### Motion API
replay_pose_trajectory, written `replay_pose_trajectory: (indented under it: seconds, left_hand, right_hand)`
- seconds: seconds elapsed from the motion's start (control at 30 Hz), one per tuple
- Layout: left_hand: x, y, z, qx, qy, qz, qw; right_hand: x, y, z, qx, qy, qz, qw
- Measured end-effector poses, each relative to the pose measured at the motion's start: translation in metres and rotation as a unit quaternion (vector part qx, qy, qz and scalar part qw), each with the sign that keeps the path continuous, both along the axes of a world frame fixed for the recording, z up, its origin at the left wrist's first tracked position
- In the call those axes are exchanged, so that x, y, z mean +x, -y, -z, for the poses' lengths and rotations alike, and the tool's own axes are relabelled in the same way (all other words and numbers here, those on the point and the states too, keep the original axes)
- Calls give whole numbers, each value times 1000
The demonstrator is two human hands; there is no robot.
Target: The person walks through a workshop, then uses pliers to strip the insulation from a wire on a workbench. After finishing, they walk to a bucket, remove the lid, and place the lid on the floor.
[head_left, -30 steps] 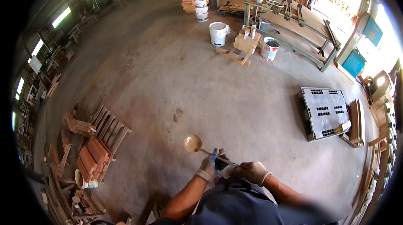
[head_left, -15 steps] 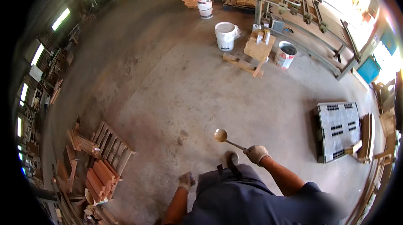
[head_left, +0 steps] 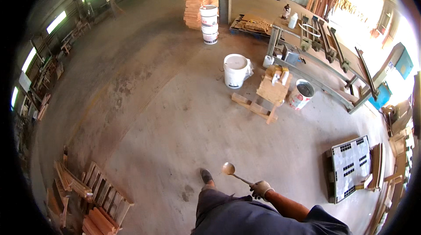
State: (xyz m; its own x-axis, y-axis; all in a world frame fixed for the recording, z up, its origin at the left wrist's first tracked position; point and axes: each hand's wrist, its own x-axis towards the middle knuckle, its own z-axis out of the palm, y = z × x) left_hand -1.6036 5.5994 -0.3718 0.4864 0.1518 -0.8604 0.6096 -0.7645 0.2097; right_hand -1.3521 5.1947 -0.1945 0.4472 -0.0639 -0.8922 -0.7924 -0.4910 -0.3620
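Right hand [head_left: 261,188], gloved, fingers closed around the thin handle of a long-handled ladle [head_left: 228,168], bowl forward over the concrete floor [head_left: 175,116]

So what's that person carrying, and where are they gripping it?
The gloved right hand holds a long-handled ladle by the rear end of its thin handle, bowl pointing forward over the concrete floor. The left hand is out of view.

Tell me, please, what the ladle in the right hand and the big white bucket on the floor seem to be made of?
The ladle looks like metal: a thin stiff handle and a dull tan bowl, perhaps coated or stained. The right hand holding it wears a light glove, probably fabric. The white bucket looks like plastic: smooth, matte, evenly white walls and a rolled rim. The concrete floor is grey and stained.
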Motion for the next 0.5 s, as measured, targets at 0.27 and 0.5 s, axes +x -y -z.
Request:
replay_pose_trajectory:
  seconds: [0.27, 0.5]
  left_hand:
    - [405, -119, -84, 55, 92, 130, 986]
    - [612, -136, -110, -228, 279, -434, 825]
  right_hand:
    - [137, -44, -36, 27, 61, 161, 985]
    - [240, -41, 35, 153, 117, 224, 955]
